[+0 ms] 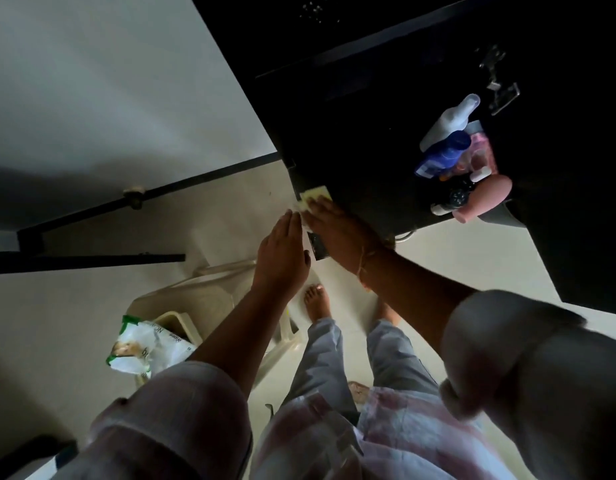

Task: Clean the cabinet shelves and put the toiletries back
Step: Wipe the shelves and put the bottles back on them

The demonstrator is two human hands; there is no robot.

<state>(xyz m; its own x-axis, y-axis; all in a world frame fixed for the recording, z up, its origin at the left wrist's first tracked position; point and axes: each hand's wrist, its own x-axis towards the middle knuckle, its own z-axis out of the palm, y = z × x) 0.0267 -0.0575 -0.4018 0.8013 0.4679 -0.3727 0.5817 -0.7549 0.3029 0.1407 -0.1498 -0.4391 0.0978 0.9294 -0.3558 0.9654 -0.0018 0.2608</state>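
Note:
A dark cabinet shelf (369, 168) fills the upper right of the head view. My right hand (337, 233) lies flat on a pale yellow cloth (315, 197) at the shelf's near left corner. My left hand (282, 258) hovers just left of it below the shelf edge, fingers straight and together, holding nothing. Toiletries stand bunched at the shelf's right end: a white spray bottle (450, 121), a blue bottle (443, 152), a pink bottle (483, 199) and a pink container (479, 150).
A white plastic chair (230, 289) stands on the pale floor below my left arm, with a green-and-white wipes packet (144, 348) on it. A metal hinge (500, 81) sits on the cabinet side. A black-framed white panel (109, 116) lies to the left. My bare feet (315, 303) stand beneath the shelf.

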